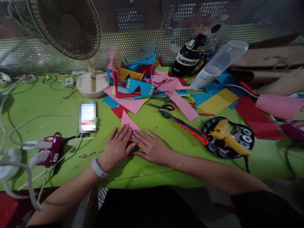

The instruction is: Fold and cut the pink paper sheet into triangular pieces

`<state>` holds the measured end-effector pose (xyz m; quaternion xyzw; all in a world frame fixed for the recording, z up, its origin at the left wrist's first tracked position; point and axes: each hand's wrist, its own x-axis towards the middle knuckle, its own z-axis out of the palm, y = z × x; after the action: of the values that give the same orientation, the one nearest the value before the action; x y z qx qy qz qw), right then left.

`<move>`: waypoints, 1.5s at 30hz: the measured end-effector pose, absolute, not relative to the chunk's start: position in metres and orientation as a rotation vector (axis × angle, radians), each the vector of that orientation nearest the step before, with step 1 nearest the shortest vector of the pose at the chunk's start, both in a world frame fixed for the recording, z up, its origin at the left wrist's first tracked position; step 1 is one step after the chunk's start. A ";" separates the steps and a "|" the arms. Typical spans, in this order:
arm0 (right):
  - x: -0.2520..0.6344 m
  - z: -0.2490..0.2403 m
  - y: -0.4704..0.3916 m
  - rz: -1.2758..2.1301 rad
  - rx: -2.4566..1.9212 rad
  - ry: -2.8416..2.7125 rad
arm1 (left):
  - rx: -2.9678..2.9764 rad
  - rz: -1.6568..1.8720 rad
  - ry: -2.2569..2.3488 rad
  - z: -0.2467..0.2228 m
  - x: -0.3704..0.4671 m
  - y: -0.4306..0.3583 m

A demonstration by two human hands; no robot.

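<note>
A pink paper triangle (128,122) lies on the green table (142,172), its tip pointing away from me. My left hand (118,147) rests flat on the paper's near left part, fingers stretched out. From the right, my right hand (152,145) lies across the paper's near edge with its fingers spread, the fingertips close beside my left hand. Both hands cover the lower part of the paper. Scissors (166,109) and an orange and black cutter (185,125) lie to the right of the paper.
A phone (88,117) and purple power strip (51,150) with cables are at left, a fan (91,84) behind. Cut coloured papers (140,87) pile at the back. A yellow glue gun (225,134) rests on a black tray (213,152). Bottles (187,60) stand at the back right.
</note>
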<state>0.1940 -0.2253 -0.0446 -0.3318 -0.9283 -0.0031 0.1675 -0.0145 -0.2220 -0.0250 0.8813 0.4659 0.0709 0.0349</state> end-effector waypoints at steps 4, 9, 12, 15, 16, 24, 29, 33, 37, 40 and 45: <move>0.194 -0.045 -0.225 0.000 -0.945 -2.642 | 2.716 0.225 1.429 -0.027 -0.015 -0.222; 0.195 -0.045 -0.225 0.055 -0.961 -2.674 | 2.770 0.264 1.357 -0.030 -0.018 -0.223; 0.196 -0.043 -0.227 0.062 -0.964 -2.693 | 2.786 0.244 1.334 -0.029 -0.019 -0.223; 0.197 -0.039 -0.229 0.051 -0.966 -2.737 | 2.777 0.214 1.330 -0.026 -0.019 -0.224; 0.198 -0.037 -0.229 0.050 -0.969 -2.757 | 2.773 0.207 1.326 -0.025 -0.018 -0.224; 0.191 -0.025 -0.232 0.101 -0.945 -2.872 | 2.786 0.282 1.299 -0.027 -0.018 -0.225; 0.179 -0.027 -0.237 0.005 -0.929 -2.841 | 2.792 0.292 1.287 -0.030 -0.019 -0.224; 0.181 -0.027 -0.239 -0.079 -0.945 -2.855 | 2.812 0.307 1.269 -0.030 -0.021 -0.223; 0.198 -0.027 -0.245 -0.142 -0.991 -2.835 | 2.836 0.336 1.257 -0.031 -0.021 -0.223; 0.213 -0.029 -0.251 -0.155 -1.036 -2.815 | 2.838 0.346 1.265 -0.031 -0.021 -0.222; 0.229 -0.034 -0.256 -0.099 -1.089 -2.796 | 2.872 0.331 1.233 -0.028 -0.026 -0.219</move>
<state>0.2293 -0.2559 -0.0337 -0.3618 -0.9291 -0.0330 0.0696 -0.0262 -0.2189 -0.0281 0.9139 0.3921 0.1052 -0.0008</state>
